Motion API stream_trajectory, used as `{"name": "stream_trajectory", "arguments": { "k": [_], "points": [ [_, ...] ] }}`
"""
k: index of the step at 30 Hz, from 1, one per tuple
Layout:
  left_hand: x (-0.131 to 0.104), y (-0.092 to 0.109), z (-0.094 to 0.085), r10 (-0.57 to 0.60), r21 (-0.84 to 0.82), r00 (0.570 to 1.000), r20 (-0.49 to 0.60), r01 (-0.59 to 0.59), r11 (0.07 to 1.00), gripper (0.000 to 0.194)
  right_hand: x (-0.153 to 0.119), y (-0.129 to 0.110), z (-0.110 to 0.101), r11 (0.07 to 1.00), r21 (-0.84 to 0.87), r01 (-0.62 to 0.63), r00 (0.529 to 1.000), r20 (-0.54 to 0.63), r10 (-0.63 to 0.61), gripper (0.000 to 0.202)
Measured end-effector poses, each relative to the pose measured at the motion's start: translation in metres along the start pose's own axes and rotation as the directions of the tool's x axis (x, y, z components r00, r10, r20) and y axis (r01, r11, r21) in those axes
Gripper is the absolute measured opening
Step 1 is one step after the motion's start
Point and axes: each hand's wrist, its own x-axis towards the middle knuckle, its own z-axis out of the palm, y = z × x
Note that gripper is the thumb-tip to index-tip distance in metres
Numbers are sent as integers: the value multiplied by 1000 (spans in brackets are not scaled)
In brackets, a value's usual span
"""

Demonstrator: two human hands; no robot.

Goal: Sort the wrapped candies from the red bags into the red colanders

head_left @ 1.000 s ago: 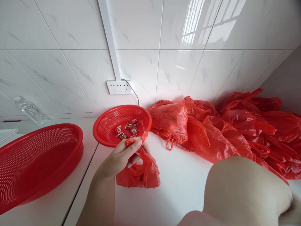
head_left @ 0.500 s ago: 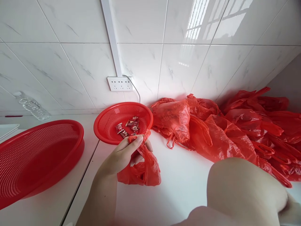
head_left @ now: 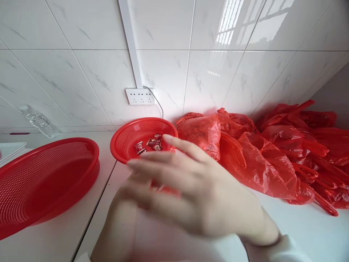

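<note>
My right hand [head_left: 196, 185], smeared by motion, reaches across the front with its fingers stretched and apart, holding nothing. Behind it is my left hand [head_left: 122, 205], its fingers mostly hidden. Bits of a small red plastic bag [head_left: 167, 190] show between my right fingers, by the left hand's grip. Just beyond the hands stands a round red plastic basket [head_left: 120, 140] with several small wrapped snacks [head_left: 156, 142] in it. My right fingertips overlap its near rim in view; whether they touch it I cannot tell.
A larger red basket [head_left: 91, 154] stands at the left. Filled red plastic bags [head_left: 261, 163] are heaped along the wall at the right. A clear plastic bottle [head_left: 40, 122] leans at the back left. A socket strip [head_left: 140, 96] with a cable is on the tiled wall.
My right hand has swung in from the lower right, over my left hand and the small bag, now covering most of both. The baskets and the heaped bags stay put.
</note>
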Motion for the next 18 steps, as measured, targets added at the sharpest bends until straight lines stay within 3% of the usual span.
{"name": "stream_trajectory", "arguments": {
  "k": [3, 5, 8, 12, 15, 18],
  "points": [
    [0, -5, -1, 166, -434, 971, 174, -76, 898, 50, -11, 38, 15, 995, 26, -98, 994, -51, 100, 44],
    [1, -9, -3, 234, -560, 948, 218, -75, 825, 47, -20, 60, 28, 977, 108, -185, 981, -36, 189, 38],
    [3, -13, -4, 234, -587, 947, 219, -64, 807, 44, -33, 74, 42, 921, 276, -277, 953, -42, 299, 20],
    [8, -15, -2, 216, -598, 955, 202, -54, 800, 39, -39, 71, 47, 834, 480, -271, 926, -107, 363, 29],
    [13, -16, 1, 215, -589, 951, 224, -44, 807, 41, -39, 72, 47, 832, 468, -298, 902, -146, 406, 11],
    [17, -15, 2, 159, -586, 981, 112, -64, 808, 44, -41, 77, 46, 875, 397, -278, 905, -197, 377, 3]
  ]
}}
